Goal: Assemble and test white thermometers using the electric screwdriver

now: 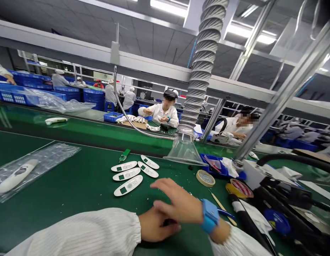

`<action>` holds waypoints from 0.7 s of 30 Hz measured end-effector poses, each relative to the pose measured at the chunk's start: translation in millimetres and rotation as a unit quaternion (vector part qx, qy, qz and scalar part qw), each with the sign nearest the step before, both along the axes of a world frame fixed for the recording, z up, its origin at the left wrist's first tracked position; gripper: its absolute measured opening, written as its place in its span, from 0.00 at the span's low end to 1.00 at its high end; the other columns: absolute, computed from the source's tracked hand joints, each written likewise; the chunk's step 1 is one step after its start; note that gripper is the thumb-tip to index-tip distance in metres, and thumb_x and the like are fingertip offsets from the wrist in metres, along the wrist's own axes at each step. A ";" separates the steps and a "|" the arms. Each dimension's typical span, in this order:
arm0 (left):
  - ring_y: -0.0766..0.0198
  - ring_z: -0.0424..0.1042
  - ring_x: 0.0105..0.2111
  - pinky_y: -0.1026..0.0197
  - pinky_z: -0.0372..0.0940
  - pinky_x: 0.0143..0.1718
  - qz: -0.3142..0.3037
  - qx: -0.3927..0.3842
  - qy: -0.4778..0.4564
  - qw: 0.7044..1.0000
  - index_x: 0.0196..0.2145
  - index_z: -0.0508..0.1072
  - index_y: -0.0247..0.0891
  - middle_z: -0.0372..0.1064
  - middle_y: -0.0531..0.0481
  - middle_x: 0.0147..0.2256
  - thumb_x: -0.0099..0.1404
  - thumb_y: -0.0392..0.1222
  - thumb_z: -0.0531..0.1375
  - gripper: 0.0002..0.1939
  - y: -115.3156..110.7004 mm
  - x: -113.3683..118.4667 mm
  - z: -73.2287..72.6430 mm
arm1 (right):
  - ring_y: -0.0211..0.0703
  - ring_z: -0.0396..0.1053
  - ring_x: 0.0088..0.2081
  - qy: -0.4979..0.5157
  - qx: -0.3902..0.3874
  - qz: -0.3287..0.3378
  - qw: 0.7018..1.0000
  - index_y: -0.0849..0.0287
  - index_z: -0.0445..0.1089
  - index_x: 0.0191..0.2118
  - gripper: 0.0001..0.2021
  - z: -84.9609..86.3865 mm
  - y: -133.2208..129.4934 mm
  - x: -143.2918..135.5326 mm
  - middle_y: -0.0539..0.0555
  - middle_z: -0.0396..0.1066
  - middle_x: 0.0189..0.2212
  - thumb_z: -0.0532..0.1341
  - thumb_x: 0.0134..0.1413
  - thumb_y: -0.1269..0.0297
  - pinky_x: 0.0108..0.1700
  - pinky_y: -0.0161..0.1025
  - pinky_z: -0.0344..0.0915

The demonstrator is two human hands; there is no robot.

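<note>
My left hand [156, 226] is low over the green work mat [82, 188], its fingers curled; a dark patch shows at its palm, and what is in it, if anything, is hidden. Above it, crossing its fingers, my right hand [178, 201] has its fingers stretched out and apart, with nothing seen in them. A blue wrist strap [209, 216] is around my right wrist. Just beyond my hands lie several white oval covers [131, 185] with a square window and button holes. Behind them is a small green circuit board [124, 155].
At left, a white handheld device [17, 176] lies on bubble wrap [51, 161]. A clear suction hood [184, 149] hangs over the mat's back. To the right are tape rolls [205, 177], a blue tray [220, 167], a thin stick [222, 207] and black cables. A co-worker [165, 113] sits opposite.
</note>
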State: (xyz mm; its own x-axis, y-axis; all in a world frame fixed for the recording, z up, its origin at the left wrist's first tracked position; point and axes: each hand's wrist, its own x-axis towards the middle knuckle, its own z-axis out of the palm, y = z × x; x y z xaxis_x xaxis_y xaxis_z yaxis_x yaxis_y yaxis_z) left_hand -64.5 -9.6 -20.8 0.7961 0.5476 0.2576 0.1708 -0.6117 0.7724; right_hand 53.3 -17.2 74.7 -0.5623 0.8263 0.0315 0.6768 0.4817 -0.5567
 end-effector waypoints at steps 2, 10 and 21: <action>0.69 0.64 0.27 0.69 0.59 0.27 0.018 -0.006 0.006 1.000 0.33 0.73 0.35 0.68 0.50 0.27 0.59 0.43 0.53 0.12 -0.7 -1.5 1.1 | 0.48 0.57 0.51 0.043 0.010 -0.067 0.997 0.59 0.61 0.52 0.21 -22.9 23.7 -4.4 0.58 0.61 0.49 0.57 0.50 0.63 0.54 0.46 0.54; 0.65 0.71 0.33 0.70 0.64 0.33 -0.032 -0.071 0.000 0.997 0.37 0.74 0.31 0.73 0.45 0.34 0.57 0.36 0.55 0.12 26.2 6.1 -30.5 | 0.39 0.67 0.36 0.182 -0.047 -0.082 0.979 0.61 0.67 0.40 0.13 -73.1 50.6 -24.5 0.53 0.69 0.35 0.52 0.56 0.59 0.40 0.35 0.64; 0.66 0.71 0.36 0.71 0.63 0.38 -0.045 -0.073 0.012 0.996 0.41 0.74 0.34 0.71 0.51 0.35 0.61 0.39 0.53 0.14 33.4 -2.2 -39.8 | 0.36 0.61 0.28 0.276 -0.248 -0.056 0.927 0.65 0.67 0.35 0.22 -87.6 56.2 -20.8 0.52 0.64 0.24 0.56 0.49 0.47 0.33 0.32 0.60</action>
State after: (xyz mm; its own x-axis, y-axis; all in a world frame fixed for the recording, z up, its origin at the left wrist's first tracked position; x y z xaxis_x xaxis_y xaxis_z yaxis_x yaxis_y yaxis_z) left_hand -66.7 23.9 -60.6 0.8481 0.5048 0.1610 0.1401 -0.5066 0.8507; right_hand 32.5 39.0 -12.9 -0.4836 0.8684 -0.1097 0.2528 0.0185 -0.9673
